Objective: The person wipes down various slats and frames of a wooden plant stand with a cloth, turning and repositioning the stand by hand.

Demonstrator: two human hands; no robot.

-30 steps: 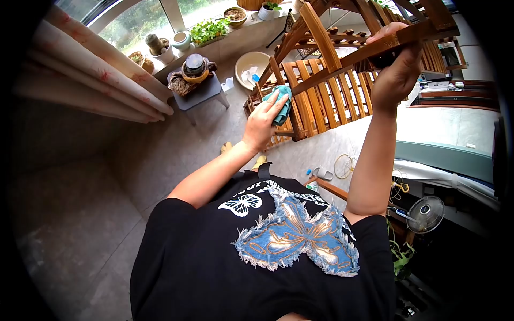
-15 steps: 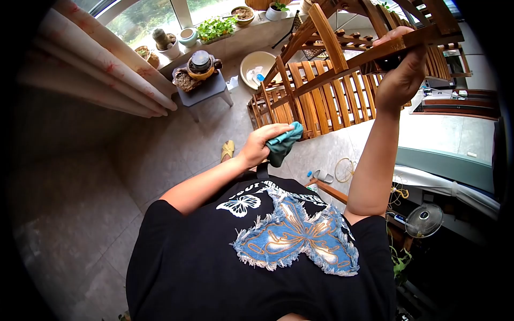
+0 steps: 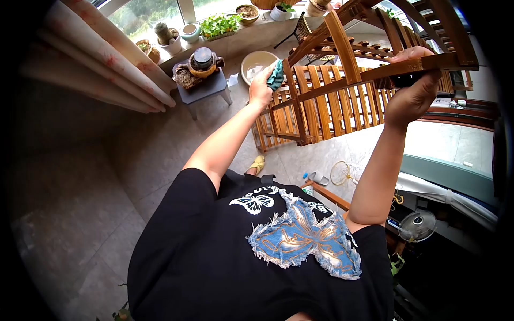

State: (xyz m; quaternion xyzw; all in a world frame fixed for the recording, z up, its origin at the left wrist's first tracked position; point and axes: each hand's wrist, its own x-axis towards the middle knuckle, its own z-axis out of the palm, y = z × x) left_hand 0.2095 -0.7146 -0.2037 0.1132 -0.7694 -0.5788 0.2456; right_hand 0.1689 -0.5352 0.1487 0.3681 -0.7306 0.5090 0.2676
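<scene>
A crumpled green cloth (image 3: 276,76) is bunched in my left hand (image 3: 260,91), whose fingers are closed round it. It sits right at the end post of a slatted brown wooden plant rack (image 3: 325,101); whether cloth and wood touch, I cannot tell. My right hand (image 3: 411,101) is wrapped round a long bar of the same rack, thumb and fingers on opposite sides. The rack stands tilted in front of me, its upper part leaning over toward the right. Part of my right palm is hidden behind the bar.
A cream basin (image 3: 251,63) stands on the floor behind my left hand. Left of it, a grey stool (image 3: 206,89) carries pots. Potted plants (image 3: 219,25) line the window sill. A slipper (image 3: 318,178) and a fan (image 3: 418,226) are at right.
My left hand has moved forward, up to the rack's end post, with the cloth in it. My right hand and the rack appear slightly further right and lower in view.
</scene>
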